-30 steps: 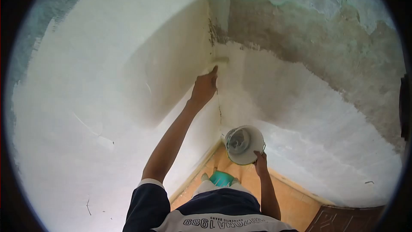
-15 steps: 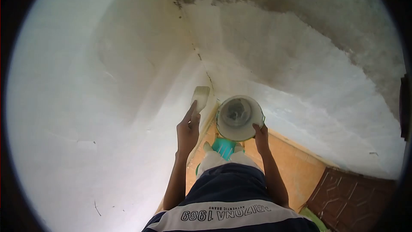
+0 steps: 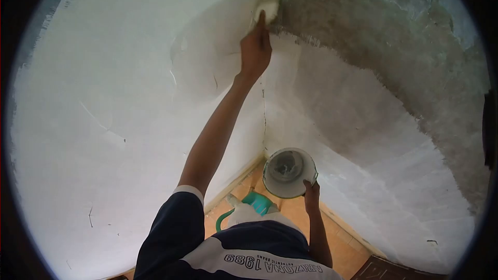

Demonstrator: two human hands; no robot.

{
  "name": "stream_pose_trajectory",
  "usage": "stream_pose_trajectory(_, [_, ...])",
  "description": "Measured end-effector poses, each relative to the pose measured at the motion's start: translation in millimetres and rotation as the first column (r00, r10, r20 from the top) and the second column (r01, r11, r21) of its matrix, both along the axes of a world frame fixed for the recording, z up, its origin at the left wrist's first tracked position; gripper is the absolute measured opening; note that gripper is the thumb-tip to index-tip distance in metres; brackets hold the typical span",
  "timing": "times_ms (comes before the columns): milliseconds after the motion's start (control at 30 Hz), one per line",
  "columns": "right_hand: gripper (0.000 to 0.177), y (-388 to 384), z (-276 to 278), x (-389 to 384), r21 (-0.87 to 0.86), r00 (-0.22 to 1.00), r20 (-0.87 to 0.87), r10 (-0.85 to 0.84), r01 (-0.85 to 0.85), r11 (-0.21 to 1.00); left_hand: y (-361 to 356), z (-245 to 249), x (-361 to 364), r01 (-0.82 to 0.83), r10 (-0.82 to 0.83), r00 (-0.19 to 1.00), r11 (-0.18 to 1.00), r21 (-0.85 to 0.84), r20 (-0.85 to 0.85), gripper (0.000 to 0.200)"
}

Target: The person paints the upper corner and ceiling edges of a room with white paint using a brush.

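Observation:
My left hand (image 3: pixel 256 51) is raised high into the corner, its fingers closed around a wide paintbrush (image 3: pixel 268 8). The brush's head is at the corner line, by the border between white paint and bare grey wall; it appears to touch the surface. Lower down, my right hand (image 3: pixel 312 196) grips the rim of a pale paint bucket (image 3: pixel 289 189), thumb over the edge. The bucket is tilted so that its inside shows, with whitish residue on its walls and something greyish at the bottom.
The left wall (image 3: pixel 119 98) is mostly white. On the right wall, a grey unpainted band (image 3: pixel 373 31) lies above the white part. Below are a teal plastic stool or chair (image 3: pixel 259 203), orange floor tiles (image 3: pixel 290 208) and a dark brown patterned panel (image 3: pixel 389 270).
My left hand has moved up and forward with the paintbrush, from beside the bucket to high in the corner. The bucket and right hand sit lower in view as the camera tilted up.

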State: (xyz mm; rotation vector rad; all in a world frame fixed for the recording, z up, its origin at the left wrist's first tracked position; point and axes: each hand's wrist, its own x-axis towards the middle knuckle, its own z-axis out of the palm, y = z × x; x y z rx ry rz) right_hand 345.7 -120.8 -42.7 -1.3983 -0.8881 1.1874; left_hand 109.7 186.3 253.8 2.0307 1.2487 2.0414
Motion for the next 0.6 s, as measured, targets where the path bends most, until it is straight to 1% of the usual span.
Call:
stream_pose_trajectory(33, [0.036,-1,-3,5,0.02,0.998,0.056,0.009,-0.01,1.0,5,-1,4,-0.002,0.0,0.999,0.998,-0.062,-0.033,0.052])
stream_pose_trajectory(67, [0.038,-2,-8,7,-0.048,0.999,0.039,0.007,-0.005,0.999,12,-4,5,-0.006,-0.002,0.998,0.992,-0.125,-0.065,0.053])
stream_pose_trajectory(100, [0.038,-5,-10,9,-0.035,0.999,0.043,0.009,-0.007,0.999,17,-9,5,-0.009,0.002,0.998,0.994,-0.112,-0.062,0.053])
stream_pose_trajectory(167, [0.038,-10,-11,10,-0.123,0.992,-0.118,-0.035,0.02,0.992,17,-20,6,0.052,-0.051,0.999,0.997,-0.059,0.013,0.054])
stream_pose_trajectory(200, [0.037,-12,-2,8,-0.113,0.984,-0.169,-0.057,0.039,0.993,12,-22,7,0.065,-0.063,0.998,0.992,-0.112,0.025,0.053])
stream_pose_trajectory(233, [0.037,-11,-2,11,-0.109,0.985,-0.167,-0.047,0.029,0.994,8,-29,9,0.056,-0.054,0.998,0.993,-0.108,0.026,0.053])
stream_pose_trajectory(300, [0.037,-13,-4,17,-0.119,0.985,-0.175,-0.006,-0.015,0.993,2,-42,11,0.029,-0.035,0.999,0.988,-0.155,-0.035,0.053])
stream_pose_trajectory(333, [0.037,-9,-7,20,-0.11,0.984,-0.176,0.004,-0.024,0.994,-2,-49,12,0.044,-0.052,0.998,0.983,-0.176,-0.042,0.053])
stream_pose_trajectory(367, [0.037,-6,-11,23,-0.114,0.991,-0.125,0.036,-0.051,0.992,-4,-54,9,0.038,-0.046,0.998,0.985,-0.17,-0.043,0.053])
stream_pose_trajectory(400, [0.037,-2,-9,23,-0.121,0.995,-0.072,0.068,-0.076,0.99,-9,-55,6,0.066,-0.08,0.995,0.973,-0.22,-0.054,0.052])
stream_pose_trajectory(433, [0.037,0,-9,23,-0.116,0.995,-0.07,0.072,-0.08,0.99,-13,-56,3,0.096,-0.117,0.991,0.958,-0.27,-0.064,0.052])
stream_pose_trajectory(467, [0.036,3,-8,22,-0.088,0.996,-0.056,0.07,-0.075,0.993,-16,-54,-4,0.086,-0.127,0.988,0.924,-0.372,-0.087,0.053])
stream_pose_trajectory(500, [0.036,6,-5,22,-0.06,0.997,-0.041,0.067,-0.07,0.996,-21,-50,-14,0.082,-0.121,0.989,0.927,-0.366,-0.084,0.053])
stream_pose_trajectory(567, [0.036,11,-4,23,-0.063,0.996,-0.036,0.084,-0.086,0.994,-29,-42,-39,0.04,-0.149,0.924,0.954,-0.298,-0.352,0.052])
stream_pose_trajectory(600, [0.036,11,-4,22,-0.074,0.995,-0.037,0.093,-0.095,0.993,-36,-31,-48,0.047,-0.213,0.91,0.906,-0.422,-0.356,0.048])
